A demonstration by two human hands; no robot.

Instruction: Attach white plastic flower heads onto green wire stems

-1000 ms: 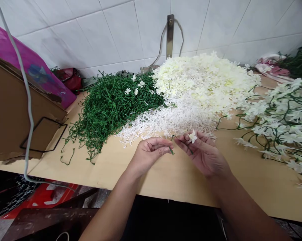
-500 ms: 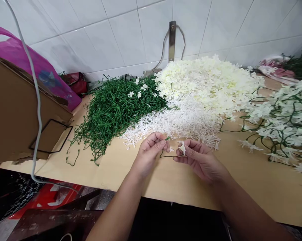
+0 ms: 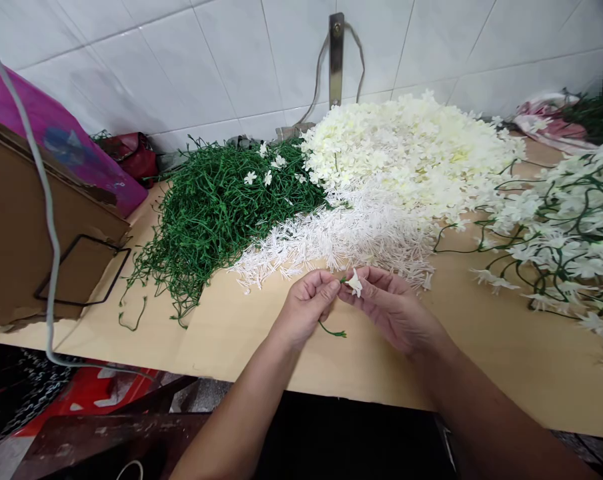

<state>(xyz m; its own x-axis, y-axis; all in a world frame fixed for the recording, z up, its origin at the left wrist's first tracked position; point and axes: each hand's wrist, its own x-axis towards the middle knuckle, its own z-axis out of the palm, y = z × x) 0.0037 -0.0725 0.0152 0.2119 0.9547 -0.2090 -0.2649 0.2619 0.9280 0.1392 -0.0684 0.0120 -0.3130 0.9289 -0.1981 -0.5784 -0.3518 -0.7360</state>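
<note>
Head view: the left hand (image 3: 305,308) pinches a thin green stem (image 3: 331,331), whose loose end curls down below the fingers. Just beside it, the right hand (image 3: 389,308) grips a small white flower (image 3: 354,285) at its fingertips, the two hands meeting over the near edge of the table (image 3: 241,333). Beyond them lie white stamens (image 3: 341,240), green stems (image 3: 216,207) to the left, and cream blossoms (image 3: 406,153) farther back.
</note>
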